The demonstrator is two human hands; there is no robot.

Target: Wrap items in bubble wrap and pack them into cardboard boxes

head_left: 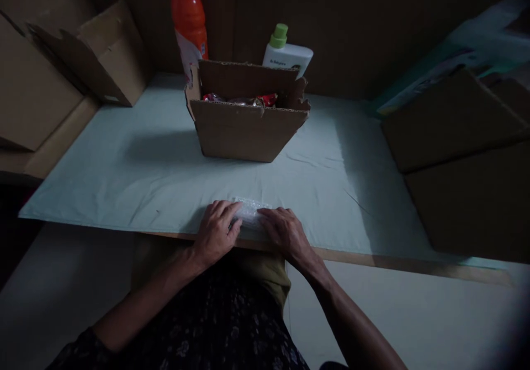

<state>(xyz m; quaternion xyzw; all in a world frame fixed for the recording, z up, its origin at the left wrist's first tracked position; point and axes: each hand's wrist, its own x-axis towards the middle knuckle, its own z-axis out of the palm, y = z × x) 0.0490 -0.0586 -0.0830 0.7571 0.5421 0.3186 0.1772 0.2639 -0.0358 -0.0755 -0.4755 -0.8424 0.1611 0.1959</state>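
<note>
Bubble wrap (249, 213) lies just below the middle of the frame — on a pale cloth (165, 188) spanning most of its width. At upper centre stands an open cardboard box (248, 133), an orange bottle (189, 11) and a white bottle (287, 56) behind it. Left hand (217, 229) and right hand (286, 229) hold the wrap's two ends — fingers bent, close together, pinching it against the thumbs.

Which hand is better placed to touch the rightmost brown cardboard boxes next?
Probably your right hand: it's nearer those boxes. Your left hand lies farther away; both touch the clear plastic bundle.
</note>
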